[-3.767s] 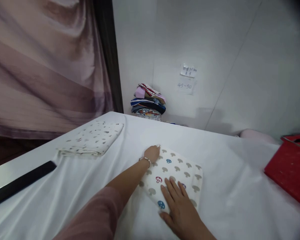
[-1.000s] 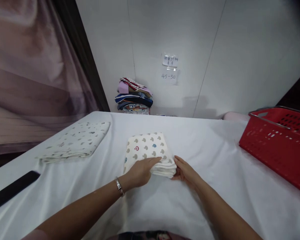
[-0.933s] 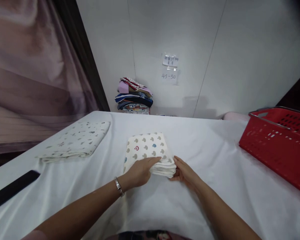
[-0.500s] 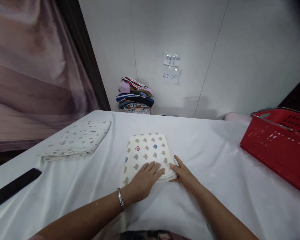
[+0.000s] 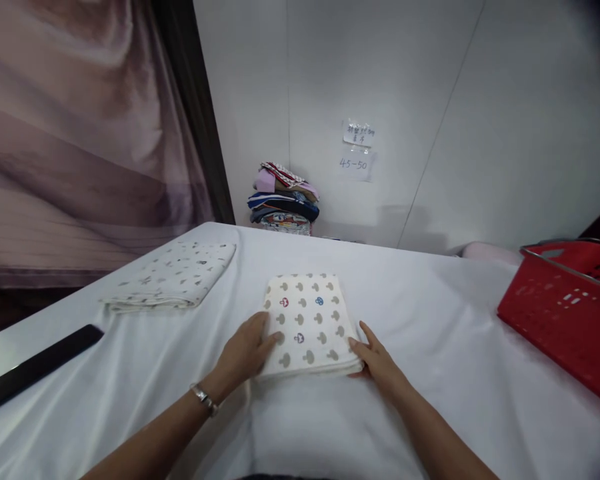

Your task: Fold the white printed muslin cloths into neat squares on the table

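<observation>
A folded cream cloth (image 5: 307, 320) printed with grey mushrooms, plus a few coloured ones, lies flat in front of me. My left hand (image 5: 245, 347) grips its left side, thumb on top and the other fingers along or beneath the edge, partly hidden. At the front right corner, my right hand (image 5: 375, 357) pinches the layered edge, its thumb above and some fingers underneath, the index finger extended. Farther left rests a second folded white cloth (image 5: 173, 277) with small dark prints, apart from both hands.
A white sheet (image 5: 430, 320) covers the table. The red basket (image 5: 560, 320) stands at the right, and a long black strip (image 5: 40, 367) lies on the left. Beyond the table, a pile of folded fabrics (image 5: 284, 200) sits by the wall, below paper signs (image 5: 357, 163).
My left hand has gone from lying on the cloth's front to gripping its left side, uncovering a purple mushroom. The right hand keeps the front right corner. The view has shifted slightly.
</observation>
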`<control>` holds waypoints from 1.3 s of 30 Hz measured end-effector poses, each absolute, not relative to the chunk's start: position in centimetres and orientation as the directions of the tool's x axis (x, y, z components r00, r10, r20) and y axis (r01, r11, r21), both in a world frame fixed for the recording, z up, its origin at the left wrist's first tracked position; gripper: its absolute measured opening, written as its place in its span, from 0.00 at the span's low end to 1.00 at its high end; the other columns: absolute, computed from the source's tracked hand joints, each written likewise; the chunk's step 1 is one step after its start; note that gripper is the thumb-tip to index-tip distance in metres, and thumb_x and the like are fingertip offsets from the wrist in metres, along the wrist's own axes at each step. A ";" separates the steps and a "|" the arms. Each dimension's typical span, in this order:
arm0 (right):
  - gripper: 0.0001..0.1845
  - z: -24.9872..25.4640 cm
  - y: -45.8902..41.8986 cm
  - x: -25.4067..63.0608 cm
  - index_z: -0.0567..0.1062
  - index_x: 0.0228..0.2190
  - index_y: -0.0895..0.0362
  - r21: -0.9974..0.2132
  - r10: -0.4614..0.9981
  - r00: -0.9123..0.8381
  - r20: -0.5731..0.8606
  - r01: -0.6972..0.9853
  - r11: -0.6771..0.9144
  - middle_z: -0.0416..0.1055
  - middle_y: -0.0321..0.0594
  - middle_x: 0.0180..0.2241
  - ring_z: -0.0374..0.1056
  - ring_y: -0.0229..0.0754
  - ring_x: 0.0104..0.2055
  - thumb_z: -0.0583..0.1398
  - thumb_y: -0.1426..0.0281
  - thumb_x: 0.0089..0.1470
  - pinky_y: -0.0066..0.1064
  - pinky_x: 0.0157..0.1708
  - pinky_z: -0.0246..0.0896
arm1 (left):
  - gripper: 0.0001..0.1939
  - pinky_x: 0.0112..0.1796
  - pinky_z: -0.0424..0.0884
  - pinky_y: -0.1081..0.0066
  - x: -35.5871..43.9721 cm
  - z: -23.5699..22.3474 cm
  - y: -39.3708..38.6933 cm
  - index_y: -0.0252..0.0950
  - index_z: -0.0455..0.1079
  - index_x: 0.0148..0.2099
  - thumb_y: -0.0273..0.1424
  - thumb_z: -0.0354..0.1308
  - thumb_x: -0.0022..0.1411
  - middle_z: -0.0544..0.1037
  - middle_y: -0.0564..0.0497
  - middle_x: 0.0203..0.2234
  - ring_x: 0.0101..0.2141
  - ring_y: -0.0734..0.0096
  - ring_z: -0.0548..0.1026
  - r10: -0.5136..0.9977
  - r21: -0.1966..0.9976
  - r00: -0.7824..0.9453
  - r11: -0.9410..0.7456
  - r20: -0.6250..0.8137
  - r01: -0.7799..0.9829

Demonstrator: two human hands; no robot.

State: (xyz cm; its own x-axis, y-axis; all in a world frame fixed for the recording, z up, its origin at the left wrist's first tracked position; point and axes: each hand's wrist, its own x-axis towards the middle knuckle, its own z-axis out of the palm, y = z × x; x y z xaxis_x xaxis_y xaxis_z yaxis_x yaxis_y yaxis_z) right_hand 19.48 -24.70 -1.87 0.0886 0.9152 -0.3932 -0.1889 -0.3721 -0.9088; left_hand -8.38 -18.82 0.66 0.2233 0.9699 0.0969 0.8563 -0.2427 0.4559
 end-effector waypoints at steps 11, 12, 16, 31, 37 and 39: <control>0.51 0.0 -25.3 20.4 0.38 0.61 0.51 -0.924 0.929 -0.005 -0.369 -0.109 -0.367 0.72 0.37 0.31 0.69 0.42 0.30 0.63 0.62 0.45 0.36 0.29 0.69 | 0.31 0.41 0.64 0.66 -7.7 -0.8 -17.6 0.37 0.50 0.61 0.38 0.50 0.56 0.71 0.44 0.45 0.43 0.60 0.71 0.997 0.661 0.052 -0.002 -0.056 0.750; 0.52 -0.1 -25.3 20.4 0.37 0.61 0.51 -0.920 0.925 -0.030 -0.378 -0.097 -0.379 0.72 0.37 0.31 0.69 0.42 0.30 0.64 0.62 0.45 0.36 0.29 0.69 | 0.31 0.41 0.64 0.66 -7.9 -0.9 -17.4 0.37 0.50 0.61 0.38 0.50 0.56 0.70 0.43 0.46 0.44 0.59 0.70 0.997 0.653 0.054 -0.004 -0.056 0.757; 0.53 -0.8 -25.5 20.4 0.37 0.61 0.51 -0.913 0.914 -0.101 -0.393 -0.079 -0.401 0.71 0.37 0.30 0.69 0.41 0.29 0.63 0.62 0.45 0.35 0.28 0.69 | 0.30 0.44 0.65 0.64 -8.5 -1.2 -17.3 0.33 0.53 0.60 0.37 0.50 0.56 0.69 0.41 0.48 0.46 0.59 0.69 0.997 0.604 0.075 -0.045 -0.025 0.796; 0.53 -0.7 -25.3 20.1 0.38 0.61 0.55 -0.937 0.944 -0.062 -0.323 -0.121 -0.328 0.71 0.37 0.27 0.68 0.40 0.25 0.63 0.58 0.45 0.32 0.23 0.66 | 0.38 0.55 0.54 0.51 2.0 0.1 -23.4 0.37 0.46 0.62 0.38 0.58 0.53 0.57 0.43 0.59 0.58 0.55 0.55 0.646 0.290 0.717 -0.762 0.264 0.579; 0.50 -0.2 -25.3 19.8 0.41 0.61 0.56 -0.957 0.957 0.013 -0.289 -0.037 -0.288 0.68 0.33 0.21 0.65 0.38 0.20 0.61 0.55 0.46 0.28 0.17 0.62 | 0.36 0.55 0.53 0.53 3.7 -1.6 -23.6 0.32 0.45 0.62 0.26 0.54 0.52 0.57 0.40 0.58 0.57 0.55 0.55 0.666 0.207 0.687 -0.744 0.291 0.635; 0.49 -0.1 -25.2 19.7 0.42 0.61 0.55 -0.961 0.961 0.012 -0.277 -0.024 -0.277 0.68 0.33 0.22 0.65 0.38 0.20 0.61 0.55 0.46 0.28 0.17 0.62 | 0.37 0.55 0.54 0.53 3.8 -1.8 -23.8 0.32 0.45 0.62 0.24 0.53 0.51 0.57 0.40 0.59 0.57 0.55 0.56 0.679 0.194 0.675 -0.732 0.289 0.653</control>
